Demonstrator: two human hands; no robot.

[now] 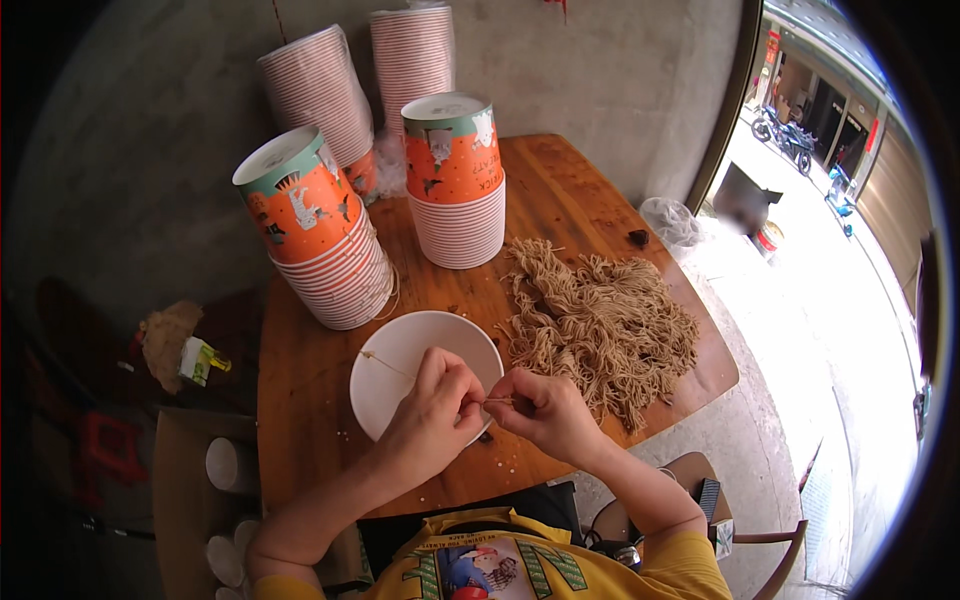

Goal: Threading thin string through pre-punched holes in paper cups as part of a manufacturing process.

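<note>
A white paper bucket [440,335] faces me on the wooden table, its pale inside showing. One tan string [388,364] crosses it, with a small knot near its left end. My left hand [440,400] is in front of the bucket, fingers pinched on the string. Close beside it, my right hand [545,412] pinches a short length of string; the fingers of both hands nearly meet. What exactly the fingertips do at the bucket's rim is partly hidden. Right of the bucket lies a loose heap of tan strings [610,335].
Two stacks of upside-down printed buckets [312,215] [455,160] stand at the table's far side, with wrapped stacks [412,45] behind them. A cardboard box [185,470] holding white buckets [228,465] is low at the left. A small dark object [638,238] lies near the right edge.
</note>
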